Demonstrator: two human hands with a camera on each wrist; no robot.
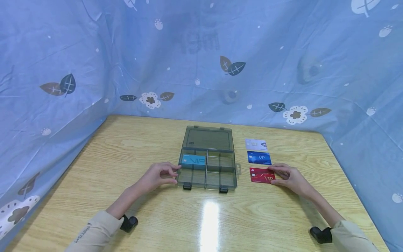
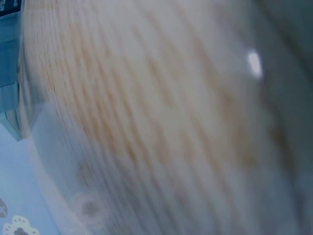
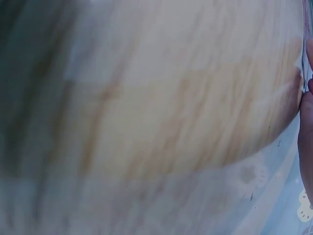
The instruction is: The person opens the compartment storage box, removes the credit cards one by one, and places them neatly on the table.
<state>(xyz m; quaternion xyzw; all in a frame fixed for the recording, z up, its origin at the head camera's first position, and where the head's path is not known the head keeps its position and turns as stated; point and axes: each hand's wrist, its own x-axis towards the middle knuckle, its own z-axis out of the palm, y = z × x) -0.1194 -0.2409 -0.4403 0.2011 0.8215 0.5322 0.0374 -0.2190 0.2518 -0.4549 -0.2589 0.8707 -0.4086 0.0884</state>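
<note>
A smoky clear plastic box [image 1: 206,176] lies with its lid [image 1: 207,138] folded back, its inside split into compartments. Inside the back left compartment is a light blue VIP card [image 1: 193,160]. My left hand [image 1: 158,175] is at the box's left side, fingers bent and spread, fingertips touching or very close to the wall. To the right of the box, my right hand [image 1: 291,179] holds the right end of a red VIP card [image 1: 262,175], index finger and thumb at its opposite long edges. Part of that hand [image 3: 306,142] edges into the right wrist view.
Behind the red card, a dark blue VIP card [image 1: 259,158] and a silvery white VIP card [image 1: 256,144] lie in a column on the wooden table [image 1: 141,140]. Patterned blue cloth [image 1: 195,63] hangs behind and along both sides. Two black latches [image 1: 187,186] face the front.
</note>
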